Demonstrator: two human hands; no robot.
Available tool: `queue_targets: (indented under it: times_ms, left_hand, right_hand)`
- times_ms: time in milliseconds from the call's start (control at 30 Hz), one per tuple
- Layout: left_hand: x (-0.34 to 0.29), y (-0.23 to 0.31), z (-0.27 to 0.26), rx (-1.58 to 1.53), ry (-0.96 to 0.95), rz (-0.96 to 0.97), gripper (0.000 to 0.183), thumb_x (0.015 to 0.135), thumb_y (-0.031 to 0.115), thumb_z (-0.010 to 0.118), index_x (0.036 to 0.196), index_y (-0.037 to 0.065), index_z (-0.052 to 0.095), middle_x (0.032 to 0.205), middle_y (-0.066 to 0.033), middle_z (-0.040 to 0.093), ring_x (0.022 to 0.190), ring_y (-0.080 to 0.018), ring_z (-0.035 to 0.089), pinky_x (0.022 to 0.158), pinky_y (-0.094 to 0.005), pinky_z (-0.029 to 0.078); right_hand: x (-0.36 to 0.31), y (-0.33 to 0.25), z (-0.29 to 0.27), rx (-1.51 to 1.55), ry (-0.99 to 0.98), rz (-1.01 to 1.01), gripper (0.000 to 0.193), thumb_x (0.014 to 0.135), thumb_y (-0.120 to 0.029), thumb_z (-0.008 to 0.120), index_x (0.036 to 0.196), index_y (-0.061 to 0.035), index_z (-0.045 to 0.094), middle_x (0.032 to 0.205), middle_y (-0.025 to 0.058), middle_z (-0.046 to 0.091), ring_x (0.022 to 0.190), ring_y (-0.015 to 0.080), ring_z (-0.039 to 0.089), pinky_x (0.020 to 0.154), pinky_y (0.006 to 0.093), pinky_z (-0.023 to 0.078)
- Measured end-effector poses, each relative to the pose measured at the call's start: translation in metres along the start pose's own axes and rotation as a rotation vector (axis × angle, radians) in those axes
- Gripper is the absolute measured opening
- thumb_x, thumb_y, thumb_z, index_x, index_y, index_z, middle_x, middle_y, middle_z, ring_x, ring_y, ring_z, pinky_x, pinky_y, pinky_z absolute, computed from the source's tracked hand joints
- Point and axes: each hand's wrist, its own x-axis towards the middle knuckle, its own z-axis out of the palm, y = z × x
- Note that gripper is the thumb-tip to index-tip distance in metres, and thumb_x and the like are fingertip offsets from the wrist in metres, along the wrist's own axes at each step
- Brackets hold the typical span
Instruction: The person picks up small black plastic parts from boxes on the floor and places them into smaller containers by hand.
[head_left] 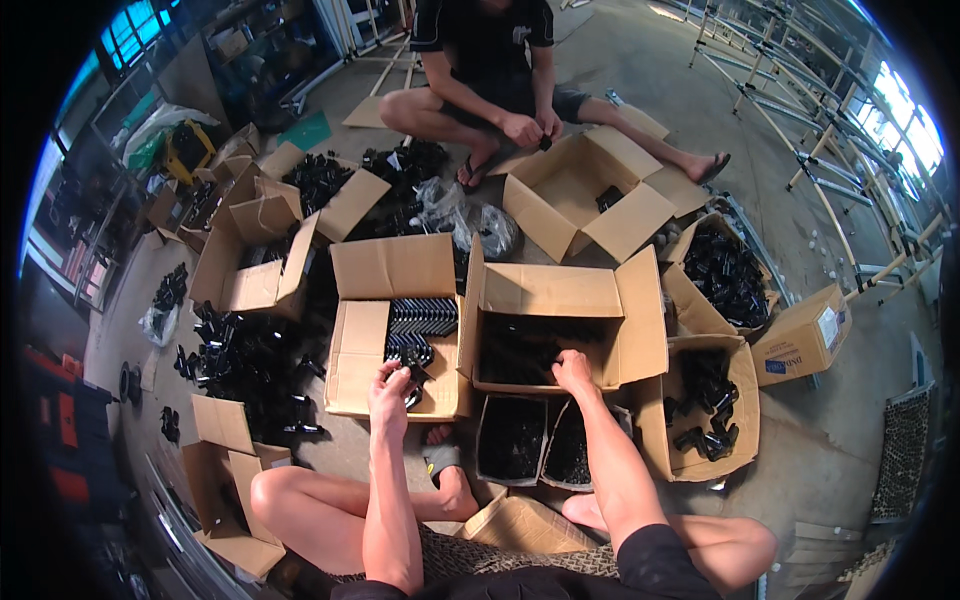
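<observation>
Black part (415, 376), pinched in the left hand (388, 386), the nearer one.
Part lay at that hand's two o'clock, long axis unclear; the right hand (573, 371) was in the mouth of the centre carton (550, 290), its grip impossible to tell. At the left hand's one o'clock, the left carton (352, 355) held black brackets (422, 317) stacked nine-to-three; at the right hand's four o'clock, the right carton (654, 428) held loose black fittings (708, 385).

There are the wearer's two hands (388, 386) (573, 371), two cartons (355, 345) (645, 310) under them, one co-worker (487, 55).
</observation>
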Motion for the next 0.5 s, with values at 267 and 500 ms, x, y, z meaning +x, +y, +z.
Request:
queue_targets:
  times_ms: [267,500]
  left_hand:
    - [-0.061,0.027,0.054,0.224,-0.017,0.177,0.029,0.088,0.001,0.067,0.112,0.007,0.053,0.082,0.0034,0.056,0.072,-0.0042,0.047,0.064,-0.0196,0.038]
    - [-0.108,0.003,0.097,-0.017,-0.083,-0.069,0.023,0.103,0.023,0.055,0.113,0.003,0.055,0.094,-0.0073,0.068,0.072,-0.0115,0.065,0.062,-0.0230,0.052]
  right_hand:
    - [-0.064,-0.059,-0.056,1.106,0.120,0.092,0.019,0.095,-0.014,0.064,0.103,0.0036,0.065,0.078,0.0056,0.067,0.062,0.0156,0.068,0.059,0.0298,0.055]
    - [-0.147,-0.142,-0.074,1.483,-0.481,-0.099,0.021,0.096,-0.011,0.063,0.112,0.0025,0.064,0.097,0.0116,0.072,0.081,0.0189,0.070,0.077,0.0300,0.056]
